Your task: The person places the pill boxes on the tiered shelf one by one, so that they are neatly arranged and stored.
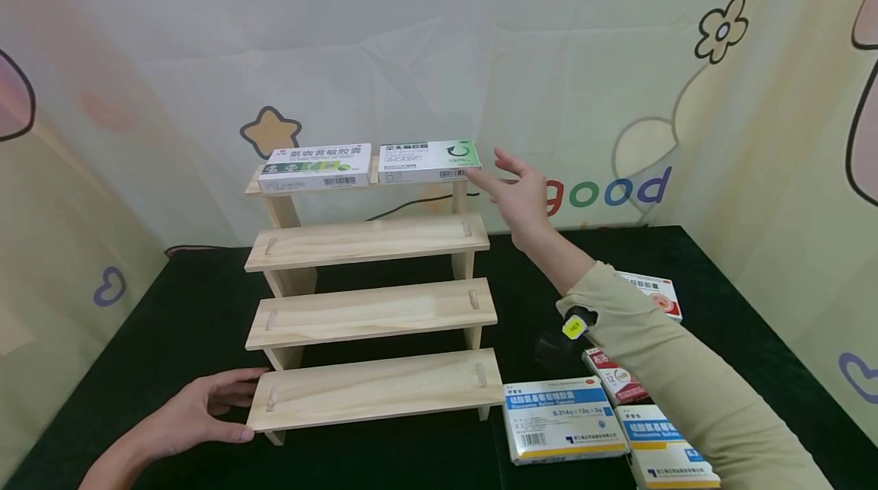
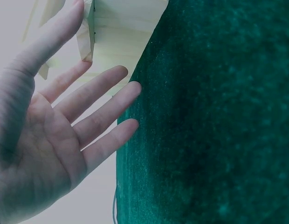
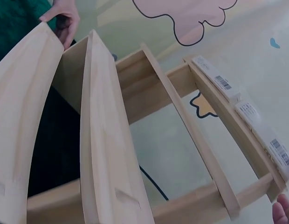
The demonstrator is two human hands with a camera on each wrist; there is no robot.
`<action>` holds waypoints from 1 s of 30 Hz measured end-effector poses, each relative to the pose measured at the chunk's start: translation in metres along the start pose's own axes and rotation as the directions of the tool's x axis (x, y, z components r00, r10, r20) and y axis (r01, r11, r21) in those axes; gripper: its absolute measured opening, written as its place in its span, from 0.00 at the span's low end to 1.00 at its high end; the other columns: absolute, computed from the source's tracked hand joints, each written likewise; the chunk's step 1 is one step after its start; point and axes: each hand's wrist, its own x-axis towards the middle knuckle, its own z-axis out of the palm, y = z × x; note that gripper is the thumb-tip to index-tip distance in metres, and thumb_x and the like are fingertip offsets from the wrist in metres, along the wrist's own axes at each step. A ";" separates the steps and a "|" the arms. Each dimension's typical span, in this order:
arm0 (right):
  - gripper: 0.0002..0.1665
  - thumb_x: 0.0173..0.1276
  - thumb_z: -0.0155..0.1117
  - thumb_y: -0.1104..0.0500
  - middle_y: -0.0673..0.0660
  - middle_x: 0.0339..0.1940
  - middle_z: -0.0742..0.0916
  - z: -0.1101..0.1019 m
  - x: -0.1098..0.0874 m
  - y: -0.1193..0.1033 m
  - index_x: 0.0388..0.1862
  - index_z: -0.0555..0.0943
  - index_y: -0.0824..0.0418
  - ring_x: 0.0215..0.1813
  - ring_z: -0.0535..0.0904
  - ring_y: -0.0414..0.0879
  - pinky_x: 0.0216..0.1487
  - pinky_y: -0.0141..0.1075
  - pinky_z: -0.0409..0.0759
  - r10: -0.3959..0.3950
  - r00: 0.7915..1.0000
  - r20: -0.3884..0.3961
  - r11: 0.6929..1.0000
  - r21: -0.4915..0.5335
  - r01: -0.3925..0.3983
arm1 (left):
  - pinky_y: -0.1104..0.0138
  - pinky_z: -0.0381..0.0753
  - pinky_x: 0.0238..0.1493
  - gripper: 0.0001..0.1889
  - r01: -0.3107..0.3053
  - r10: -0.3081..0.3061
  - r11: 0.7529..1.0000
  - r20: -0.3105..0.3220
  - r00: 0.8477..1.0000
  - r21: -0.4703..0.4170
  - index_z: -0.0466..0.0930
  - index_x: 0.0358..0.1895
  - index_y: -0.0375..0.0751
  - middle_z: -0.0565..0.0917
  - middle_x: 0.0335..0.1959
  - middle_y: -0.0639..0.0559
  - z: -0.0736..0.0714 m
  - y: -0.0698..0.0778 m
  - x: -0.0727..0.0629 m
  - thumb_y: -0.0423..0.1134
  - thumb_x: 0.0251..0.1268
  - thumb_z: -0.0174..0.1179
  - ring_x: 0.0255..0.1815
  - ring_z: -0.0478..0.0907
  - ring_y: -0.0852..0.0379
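"Right hand [image 1: 523, 199]?"
"Fingers loosely spread, clasping nothing — the green-and-white box [image 1: 424, 160] just left of their tips."
"And the left hand [image 1: 181, 414]?"
"Fingers relaxed — thumb and forefinger touching the wooden stand [image 1: 373, 392] to their right."

"What's hanging behind?"
"A pale curtain [image 1: 439, 86]; it is showing a star [image 1: 270, 130], a flower [image 1: 722, 30] and the word "good" [image 1: 607, 193]."
"And below?"
"A dark green worktop [image 1: 185, 315] is spreading out; a black cord [image 1: 406, 206] is curving near the curtain."
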 end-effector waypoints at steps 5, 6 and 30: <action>0.40 0.58 0.66 0.51 0.56 0.64 0.70 -0.017 0.001 0.000 0.68 0.63 0.53 0.58 0.70 0.50 0.59 0.45 0.67 -0.021 0.995 0.095 0.995 -0.093 0.030 | 0.50 0.75 0.45 0.35 -0.004 0.004 1.000 0.000 1.000 0.000 0.55 0.64 0.23 0.68 0.56 0.25 0.000 0.000 0.000 0.34 0.56 0.62 0.49 0.76 0.55; 0.40 0.58 0.65 0.51 0.56 0.64 0.69 -0.021 0.001 0.001 0.68 0.62 0.53 0.59 0.69 0.51 0.60 0.46 0.66 -0.029 0.993 0.117 0.993 -0.108 0.041 | 0.51 0.75 0.45 0.35 -0.005 0.005 1.000 0.000 1.000 -0.001 0.55 0.64 0.23 0.68 0.56 0.25 0.000 -0.001 0.000 0.34 0.56 0.62 0.49 0.76 0.56; 0.43 0.59 0.64 0.58 0.61 0.67 0.65 -0.127 0.010 0.040 0.70 0.56 0.56 0.67 0.57 0.57 0.63 0.58 0.52 -0.088 0.873 0.480 0.885 -0.364 0.290 | 0.52 0.76 0.45 0.35 0.001 -0.001 1.000 0.012 1.000 0.000 0.55 0.64 0.22 0.68 0.56 0.25 0.000 0.002 0.001 0.33 0.56 0.61 0.48 0.76 0.56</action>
